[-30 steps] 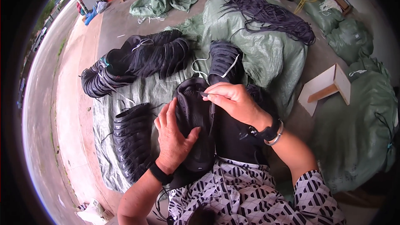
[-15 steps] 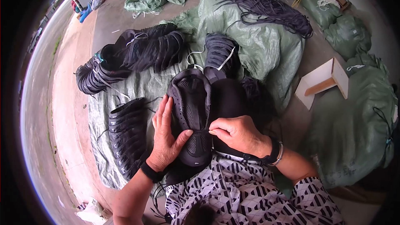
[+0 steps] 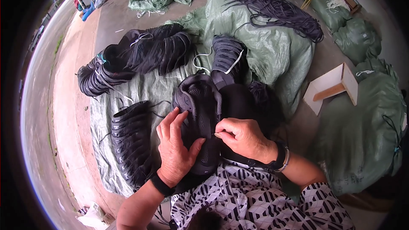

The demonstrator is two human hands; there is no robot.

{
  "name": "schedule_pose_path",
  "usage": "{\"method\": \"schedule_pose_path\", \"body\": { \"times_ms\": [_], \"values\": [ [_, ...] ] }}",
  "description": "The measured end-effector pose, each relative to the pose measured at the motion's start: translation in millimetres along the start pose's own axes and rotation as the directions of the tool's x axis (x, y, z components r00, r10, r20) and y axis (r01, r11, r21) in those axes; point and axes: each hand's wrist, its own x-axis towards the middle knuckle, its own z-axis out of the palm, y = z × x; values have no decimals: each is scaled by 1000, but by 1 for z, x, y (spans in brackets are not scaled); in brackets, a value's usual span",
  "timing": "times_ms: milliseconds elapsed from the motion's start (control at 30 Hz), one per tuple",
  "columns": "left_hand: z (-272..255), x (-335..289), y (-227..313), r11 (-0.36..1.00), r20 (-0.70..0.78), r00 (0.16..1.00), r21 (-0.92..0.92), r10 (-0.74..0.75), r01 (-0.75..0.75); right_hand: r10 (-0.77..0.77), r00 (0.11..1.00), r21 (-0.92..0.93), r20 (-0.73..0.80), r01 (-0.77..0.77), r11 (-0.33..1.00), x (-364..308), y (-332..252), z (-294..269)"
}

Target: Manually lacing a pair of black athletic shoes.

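head view: seated in a patterned shirt point(image 3: 251, 185), a person works on a black shoe upper point(image 3: 200, 117) that lies lengthwise over the lap, its open collar end pointing away from the body. the left hand point(image 3: 177, 149) lies along the near left side of the upper, fingers slightly parted and thumb spread wide, the fingertips touching the dark material. the right hand point(image 3: 245, 138) is at the opposite edge, thumb and forefinger pinching a thin dark strip point(image 3: 216, 134) whose full shape is too small to make out; the other fingers are curled in. a black band point(image 3: 162, 186) circles the left wrist, a dark watch point(image 3: 279, 155) and a metal bangle point(image 3: 285, 162) the right. just left of the lap, a row of nested black uppers point(image 3: 132, 145) rests on pale green woven sheeting point(image 3: 104, 153); a curved, tied bundle point(image 3: 159, 53) lies beyond it, and another stack point(image 3: 226, 57) with white cord is straight ahead. farther off, a heap of dark laces point(image 3: 275, 8) tops a green sack point(image 3: 277, 51). to the right, a white angled board piece point(image 3: 334, 85) sits beside a bulging green sack point(image 3: 358, 136).
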Motion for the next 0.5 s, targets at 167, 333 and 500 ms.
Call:
{"method": "schedule_pose_path", "body": {
  "times_ms": [167,333,500],
  "values": [
    [-2,-2,-1,999,-6,1000,37,3,-3,-55,998,-51,29,56,997,-1,4,5],
    [-4,-2,-12,996,-2,1000,-87,1,-1,89,996,197,4,-88,977,-5,3,14],
    [0,-2,-15,989,-12,1000,-145,-25,23,300,946,358,124,-325,875,-8,-5,20]
  ]
}}
